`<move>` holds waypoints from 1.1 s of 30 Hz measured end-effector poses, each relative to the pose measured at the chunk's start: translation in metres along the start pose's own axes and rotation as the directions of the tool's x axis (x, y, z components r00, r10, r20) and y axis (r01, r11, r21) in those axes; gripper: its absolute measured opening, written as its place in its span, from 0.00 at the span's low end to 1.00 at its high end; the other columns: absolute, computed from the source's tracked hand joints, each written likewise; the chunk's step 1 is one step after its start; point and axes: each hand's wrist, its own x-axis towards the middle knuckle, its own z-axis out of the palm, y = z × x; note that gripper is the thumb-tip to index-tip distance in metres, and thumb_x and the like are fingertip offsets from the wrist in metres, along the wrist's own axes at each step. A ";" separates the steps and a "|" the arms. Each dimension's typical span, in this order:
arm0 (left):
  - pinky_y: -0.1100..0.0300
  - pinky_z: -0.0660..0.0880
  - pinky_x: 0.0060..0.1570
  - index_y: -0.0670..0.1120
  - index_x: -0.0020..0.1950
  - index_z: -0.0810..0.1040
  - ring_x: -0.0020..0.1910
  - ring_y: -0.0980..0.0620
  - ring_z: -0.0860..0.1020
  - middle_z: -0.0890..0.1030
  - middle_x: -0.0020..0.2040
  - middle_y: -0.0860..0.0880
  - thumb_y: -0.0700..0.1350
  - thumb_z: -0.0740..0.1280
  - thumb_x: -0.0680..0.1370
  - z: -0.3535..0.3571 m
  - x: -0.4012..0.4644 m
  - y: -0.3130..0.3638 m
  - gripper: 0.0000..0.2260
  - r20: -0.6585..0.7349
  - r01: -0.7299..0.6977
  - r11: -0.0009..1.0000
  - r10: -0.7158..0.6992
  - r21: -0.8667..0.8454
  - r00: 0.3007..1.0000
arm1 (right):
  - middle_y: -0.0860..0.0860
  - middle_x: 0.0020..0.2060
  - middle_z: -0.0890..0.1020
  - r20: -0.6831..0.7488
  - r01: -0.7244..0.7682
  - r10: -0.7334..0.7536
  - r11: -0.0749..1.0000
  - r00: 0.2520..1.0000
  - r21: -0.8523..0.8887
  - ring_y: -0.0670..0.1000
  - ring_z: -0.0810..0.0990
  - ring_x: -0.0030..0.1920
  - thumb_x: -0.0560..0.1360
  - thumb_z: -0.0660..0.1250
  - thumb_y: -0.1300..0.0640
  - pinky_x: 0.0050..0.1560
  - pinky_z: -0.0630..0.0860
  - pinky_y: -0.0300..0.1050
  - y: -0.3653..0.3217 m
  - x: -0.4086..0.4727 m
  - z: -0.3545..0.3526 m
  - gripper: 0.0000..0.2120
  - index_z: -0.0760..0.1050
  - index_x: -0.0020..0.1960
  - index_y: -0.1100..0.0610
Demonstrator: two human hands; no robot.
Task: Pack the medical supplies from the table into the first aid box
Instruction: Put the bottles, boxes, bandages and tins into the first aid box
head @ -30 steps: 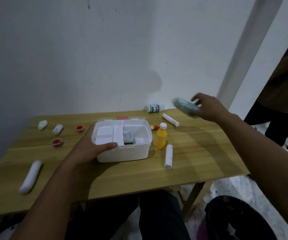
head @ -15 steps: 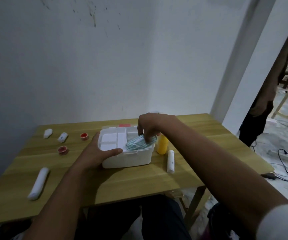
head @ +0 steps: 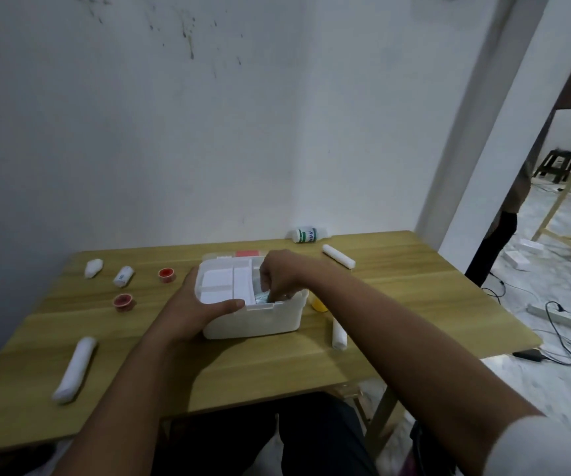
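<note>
The white first aid box stands open in the middle of the wooden table. My left hand grips its left front corner, thumb lying over the rim. My right hand reaches down into the box's right compartment, fingers closed on a pale green packet that lies mostly inside. A white tray insert fills the box's left part. White bandage rolls lie at the left front, right of the box and at the back right.
Two red-capped pots and two small white rolls lie left of the box. A yellow bottle stands behind my right forearm. A white bottle lies by the wall. A person stands at the right doorway.
My right hand carried the green packet from the table's back right over to the box and has lowered it into the right compartment. My left hand has kept hold of the box.
</note>
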 end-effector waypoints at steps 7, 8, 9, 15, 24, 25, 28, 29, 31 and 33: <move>0.65 0.70 0.42 0.61 0.77 0.63 0.61 0.56 0.71 0.72 0.65 0.60 0.66 0.80 0.60 0.000 0.000 0.000 0.48 -0.004 -0.002 1.000 0.002 0.010 1.000 | 0.51 0.37 0.85 -0.046 0.005 0.003 0.985 0.999 0.170 0.48 0.82 0.38 0.72 0.78 0.62 0.37 0.82 0.41 0.008 0.010 0.015 0.04 0.84 0.39 0.58; 0.64 0.71 0.42 0.60 0.77 0.63 0.62 0.55 0.71 0.72 0.65 0.60 0.66 0.80 0.60 0.000 0.000 0.000 0.49 0.000 0.001 1.000 -0.001 0.007 1.000 | 0.52 0.40 0.87 -0.041 0.001 0.009 0.971 0.999 0.239 0.48 0.84 0.40 0.71 0.79 0.61 0.38 0.84 0.41 0.012 0.008 0.007 0.04 0.85 0.43 0.59; 0.64 0.71 0.43 0.59 0.78 0.63 0.63 0.54 0.71 0.72 0.66 0.59 0.66 0.80 0.60 0.000 0.001 0.000 0.50 0.004 0.005 1.000 -0.005 0.000 1.000 | 0.52 0.41 0.88 -0.064 0.004 0.016 0.955 0.998 0.297 0.48 0.86 0.41 0.71 0.80 0.60 0.37 0.84 0.40 0.018 0.005 -0.003 0.05 0.86 0.46 0.59; 0.64 0.70 0.42 0.61 0.78 0.63 0.61 0.55 0.71 0.72 0.63 0.62 0.65 0.81 0.59 0.000 0.002 -0.003 0.50 -0.002 0.006 1.000 -0.006 -0.023 1.000 | 0.53 0.37 0.87 -0.464 0.068 0.176 0.883 0.868 0.464 0.53 0.88 0.39 0.75 0.73 0.60 0.32 0.83 0.43 0.075 -0.006 -0.049 0.02 0.85 0.46 0.58; 0.64 0.71 0.43 0.62 0.78 0.63 0.62 0.56 0.72 0.72 0.64 0.63 0.67 0.81 0.60 -0.001 0.005 -0.004 0.50 0.000 0.005 1.000 -0.005 -0.011 1.000 | 0.46 0.47 0.87 0.012 -0.161 0.168 0.918 0.986 0.361 0.47 0.87 0.47 0.60 0.83 0.38 0.41 0.86 0.45 0.132 -0.017 -0.046 0.25 0.85 0.53 0.44; 0.64 0.71 0.43 0.62 0.77 0.63 0.61 0.57 0.72 0.72 0.64 0.63 0.66 0.81 0.60 -0.001 0.005 -0.004 0.49 0.000 0.003 1.000 -0.003 -0.012 1.000 | 0.47 0.47 0.87 0.056 -0.159 0.149 0.939 0.987 0.307 0.47 0.87 0.47 0.61 0.84 0.41 0.41 0.85 0.43 0.131 -0.017 -0.043 0.22 0.85 0.52 0.45; 0.64 0.70 0.42 0.62 0.77 0.63 0.56 0.61 0.73 0.72 0.63 0.63 0.67 0.80 0.59 0.000 0.005 -0.002 0.50 -0.001 0.006 1.000 -0.006 -0.019 1.000 | 0.51 0.43 0.87 -0.017 -0.114 0.122 0.964 0.992 0.241 0.48 0.87 0.42 0.68 0.83 0.55 0.36 0.83 0.40 0.125 -0.017 -0.038 0.13 0.86 0.50 0.52; 0.64 0.70 0.42 0.62 0.77 0.63 0.56 0.61 0.72 0.72 0.63 0.63 0.67 0.80 0.59 0.000 0.004 -0.001 0.50 -0.001 0.005 1.000 -0.005 -0.022 1.000 | 0.52 0.42 0.87 -0.070 -0.089 0.109 0.968 0.992 0.235 0.48 0.87 0.40 0.69 0.83 0.57 0.35 0.82 0.40 0.122 -0.018 -0.041 0.12 0.86 0.51 0.54; 0.64 0.70 0.42 0.62 0.78 0.63 0.55 0.62 0.72 0.73 0.64 0.62 0.66 0.80 0.59 0.000 0.004 0.000 0.50 0.003 0.005 1.000 -0.005 -0.030 1.000 | 0.53 0.42 0.87 -0.206 -0.029 0.077 0.973 0.976 0.229 0.49 0.87 0.38 0.68 0.83 0.57 0.35 0.83 0.42 0.114 -0.021 -0.054 0.13 0.86 0.51 0.56; 0.64 0.70 0.42 0.61 0.78 0.63 0.57 0.60 0.72 0.73 0.65 0.61 0.65 0.80 0.60 0.000 0.004 0.001 0.50 0.007 0.002 0.999 -0.002 -0.033 1.000 | 0.52 0.43 0.87 -0.341 0.038 0.056 0.964 0.938 0.262 0.48 0.87 0.36 0.68 0.83 0.58 0.33 0.83 0.41 0.103 -0.025 -0.071 0.12 0.86 0.50 0.57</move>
